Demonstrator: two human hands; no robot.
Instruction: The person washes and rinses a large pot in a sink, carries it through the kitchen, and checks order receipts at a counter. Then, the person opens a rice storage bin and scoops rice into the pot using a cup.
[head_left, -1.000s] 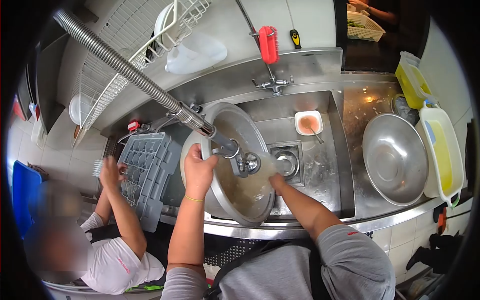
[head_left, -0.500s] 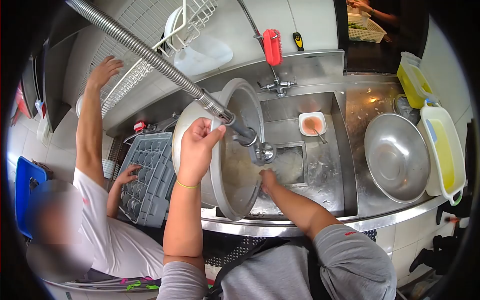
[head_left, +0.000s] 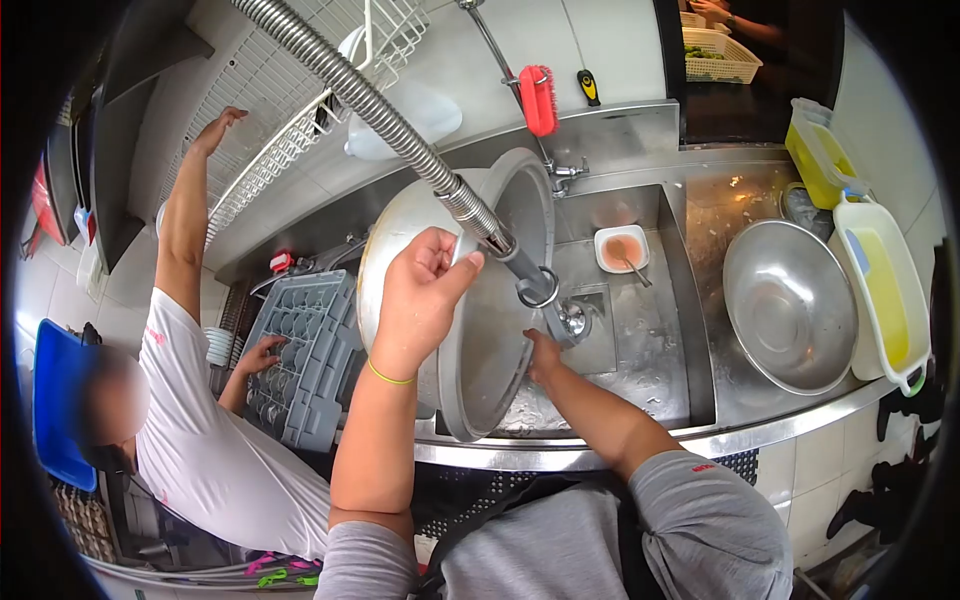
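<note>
A large grey pot (head_left: 400, 230) lies tilted on its side over the sink, its mouth facing right. My left hand (head_left: 425, 295) is closed on the pot's rim near the top left, beside the spray hose (head_left: 400, 125). The spray head (head_left: 572, 320) hangs in front of the pot's mouth. At the lower right edge of the rim is my right hand (head_left: 543, 355), its fingers curled against the pot and partly hidden. A white square bowl (head_left: 622, 249) with orange-pink contents and a spoon stands in the sink (head_left: 650, 370).
A co-worker's hand (head_left: 262, 355) rests at a grey glass rack (head_left: 300, 345); their other hand (head_left: 215, 130) reaches to the wire shelf (head_left: 270, 165). A steel bowl (head_left: 790, 305) and a white tub (head_left: 885, 290) stand right. A red brush (head_left: 538, 100) hangs behind.
The pot has tipped further over, and the murky water that was pouring from it has mostly gone. The hose has shifted right. The co-worker has raised one arm to the shelf.
</note>
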